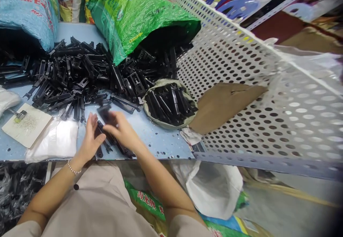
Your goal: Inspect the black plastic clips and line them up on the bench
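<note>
Near the table's front edge, my right hand [119, 129] is closed round a black plastic part [104, 112], slightly blurred. Beside it on the left, my left hand [91, 140] has its fingers curved and its thumb apart, next to several black parts [108, 146] lying at the table edge. Whether it grips one of them is unclear. Behind both hands spreads a large heap of black parts [72, 70]. A round cloth-lined container [144, 110] full of similar parts stands to the right.
A green sack [139, 11] and a blue sack [29, 8] lie open at the back. At left are a clear-plastic stack [55, 138] and a cream board [29, 129]. A white perforated panel [230, 65] with brown cardboard [227, 103] borders the right side.
</note>
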{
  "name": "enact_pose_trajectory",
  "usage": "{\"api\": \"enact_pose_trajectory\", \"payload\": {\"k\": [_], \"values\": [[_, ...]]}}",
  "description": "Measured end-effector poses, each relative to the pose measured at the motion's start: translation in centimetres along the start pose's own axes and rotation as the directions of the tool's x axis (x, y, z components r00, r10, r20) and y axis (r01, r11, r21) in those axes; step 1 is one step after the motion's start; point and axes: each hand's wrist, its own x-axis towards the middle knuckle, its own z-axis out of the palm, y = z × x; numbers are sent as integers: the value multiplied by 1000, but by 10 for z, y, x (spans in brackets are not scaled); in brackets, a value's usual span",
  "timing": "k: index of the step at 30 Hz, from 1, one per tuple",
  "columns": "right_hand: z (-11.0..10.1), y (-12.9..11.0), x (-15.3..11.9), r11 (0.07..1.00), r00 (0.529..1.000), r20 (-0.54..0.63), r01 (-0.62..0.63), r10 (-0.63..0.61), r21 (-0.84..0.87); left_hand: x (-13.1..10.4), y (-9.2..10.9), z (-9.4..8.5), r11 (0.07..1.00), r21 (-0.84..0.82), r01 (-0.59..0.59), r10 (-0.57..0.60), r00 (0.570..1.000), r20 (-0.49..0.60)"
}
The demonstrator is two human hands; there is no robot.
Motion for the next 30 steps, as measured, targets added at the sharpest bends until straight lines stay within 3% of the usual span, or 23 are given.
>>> {"api": "enact_pose_trajectory", "payload": {"k": [2, 3, 5, 7, 10, 12, 17, 21, 22, 25, 27, 30], "values": [[6, -14, -18, 994, 988, 152, -5, -12, 110, 8, 11, 3, 991, -96, 96, -95, 995, 14], [7, -18, -23, 994, 986, 165, -17, 0, 105, 9, 15, 1, 978, -128, 166, -166, 986, 16], [5, -21, -24, 1000, 997, 73, 0, 0, -3, 8, 20, -5, 927, -208, 311, -308, 950, 48], [2, -17, -15, 982, 994, 4, 105, -105, -159, 2, 24, -12, 849, -303, 433, -415, 901, 124], [6, -8, 6, 913, 947, 147, 316, -286, -257, -8, 29, -15, 735, -404, 544, -499, 838, 220], [13, -3, 16, 886, 922, 216, 372, -320, -275, -11, 32, -13, 703, -425, 570, -532, 818, 217], [35, -8, 1, 893, 938, 194, 335, -287, -299, -6, 26, -19, 759, -436, 484, -530, 848, 20], [55, -24, -35, 804, 828, 274, 549, -488, -228, 0, 22, -29, 762, -430, 484, -544, 839, -21], [60, -26, -43, 799, 820, 273, 562, -503, -217, -1, 22, -29, 771, -416, 481, -539, 842, -26], [70, -32, -58, 882, 868, 246, 463, -431, -88, -12, 29, -27, 855, -321, 406, -457, 884, -98], [73, -37, -64, 943, 905, 262, 325, -334, 78, -26, 36, -27, 941, -209, 266, -300, 942, -151], [71, -43, -63, 956, 883, 404, 139, -238, 259, -45, 42, -32, 995, -91, 26, -47, 970, -239]]}}
